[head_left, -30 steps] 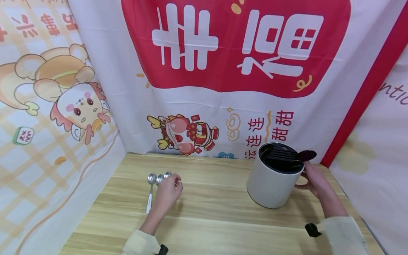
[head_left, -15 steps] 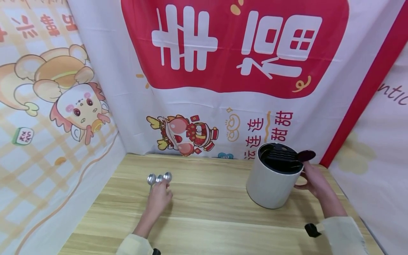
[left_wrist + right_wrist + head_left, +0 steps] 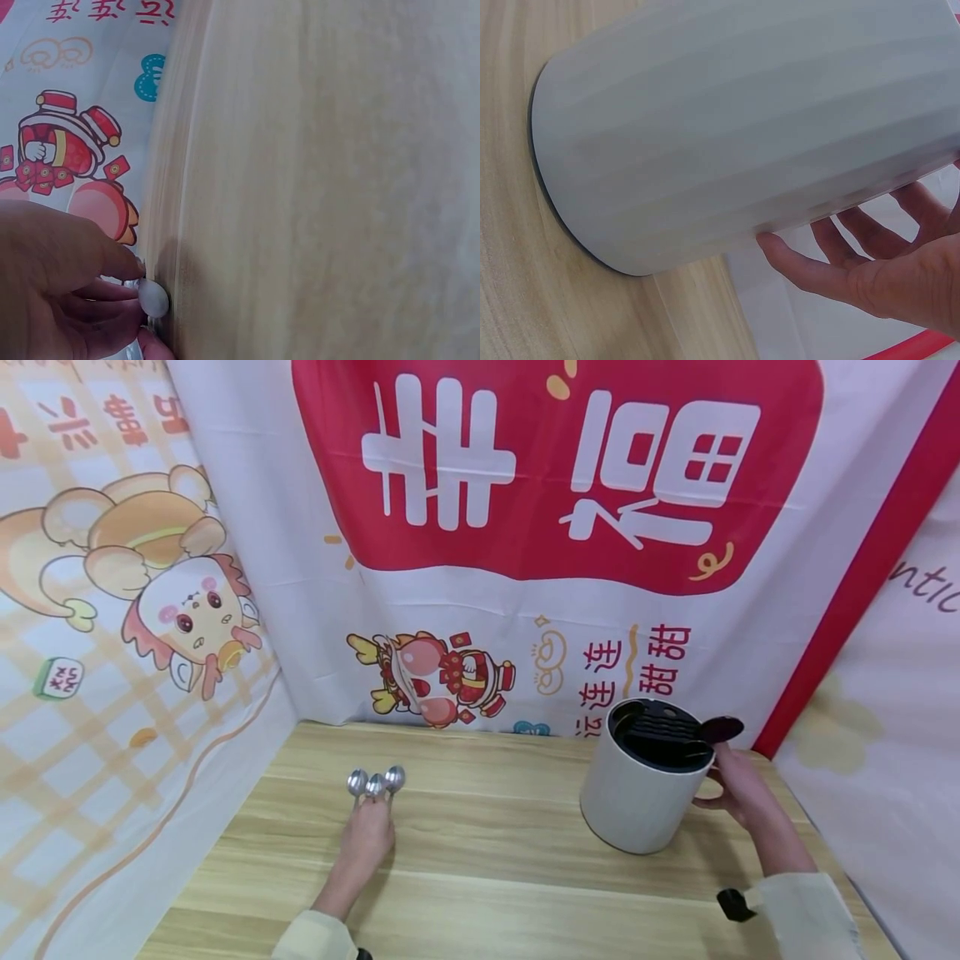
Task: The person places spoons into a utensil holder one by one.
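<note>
Three metal spoons [image 3: 374, 785] lie side by side on the wooden table [image 3: 495, 827], with only their bowls showing past my left hand [image 3: 367, 837]. That hand covers the handles, its fingers curled round them. In the left wrist view one spoon bowl [image 3: 154, 298] sticks out between the curled fingers [image 3: 105, 262]. A white ribbed utensil holder [image 3: 640, 793] with a black slotted insert stands at the right. My right hand [image 3: 731, 781] cups its far side, thumb and fingers [image 3: 840, 259] against the wall of the holder [image 3: 735, 127]. A dark purple spoon bowl [image 3: 722, 727] juts out at its rim.
Printed cloth banners [image 3: 525, 527] close in the table at the back and on both sides. The spoons lie near the back left corner. Bare wood stretches between the spoons and the holder and along the front edge.
My left hand has slid left over the white-handled spoon that lay apart, and the three spoon bowls now sit bunched together. The right hand and holder have stayed put.
</note>
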The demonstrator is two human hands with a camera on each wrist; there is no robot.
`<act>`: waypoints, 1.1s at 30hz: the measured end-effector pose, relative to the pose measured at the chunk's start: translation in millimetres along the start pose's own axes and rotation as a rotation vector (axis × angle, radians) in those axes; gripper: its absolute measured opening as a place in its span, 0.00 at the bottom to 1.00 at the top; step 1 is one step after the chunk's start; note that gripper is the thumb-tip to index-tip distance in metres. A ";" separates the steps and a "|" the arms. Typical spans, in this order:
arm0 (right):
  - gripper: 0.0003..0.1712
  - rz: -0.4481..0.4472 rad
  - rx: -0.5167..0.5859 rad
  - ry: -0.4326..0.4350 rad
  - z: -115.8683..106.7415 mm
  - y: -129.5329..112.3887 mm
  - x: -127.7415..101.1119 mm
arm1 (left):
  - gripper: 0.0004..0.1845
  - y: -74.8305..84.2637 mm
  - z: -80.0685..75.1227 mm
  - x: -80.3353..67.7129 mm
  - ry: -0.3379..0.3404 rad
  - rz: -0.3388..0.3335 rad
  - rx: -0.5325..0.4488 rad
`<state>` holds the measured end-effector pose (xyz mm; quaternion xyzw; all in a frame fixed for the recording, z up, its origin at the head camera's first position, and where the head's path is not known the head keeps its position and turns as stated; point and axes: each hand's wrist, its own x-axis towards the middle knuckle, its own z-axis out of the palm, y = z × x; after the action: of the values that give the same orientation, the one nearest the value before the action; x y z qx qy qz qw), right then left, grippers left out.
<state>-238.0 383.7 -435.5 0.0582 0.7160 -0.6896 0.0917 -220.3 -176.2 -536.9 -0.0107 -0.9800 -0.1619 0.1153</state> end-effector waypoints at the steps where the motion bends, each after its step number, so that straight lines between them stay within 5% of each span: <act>1: 0.20 0.001 0.001 0.001 0.0 0.3 0.2 | 0.13 -0.2 0.3 0.2 0.000 0.004 0.010; 10: 0.19 -0.009 0.015 0.000 1.3 0.7 -0.7 | 0.04 -1.6 -1.0 3.8 -0.059 -0.027 0.018; 20: 0.18 -0.003 0.007 -0.003 0.2 -0.2 0.6 | 0.14 7.3 -9.1 5.4 -0.099 -0.055 -0.124; 33: 0.18 0.009 0.001 -0.006 0.7 0.5 1.6 | 0.05 26.5 -20.4 7.7 -0.071 -0.002 -0.315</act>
<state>-239.4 383.0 -436.4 0.0595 0.7151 -0.6897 0.0968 -221.7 -157.7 -508.0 -0.0334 -0.9460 -0.3131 0.0773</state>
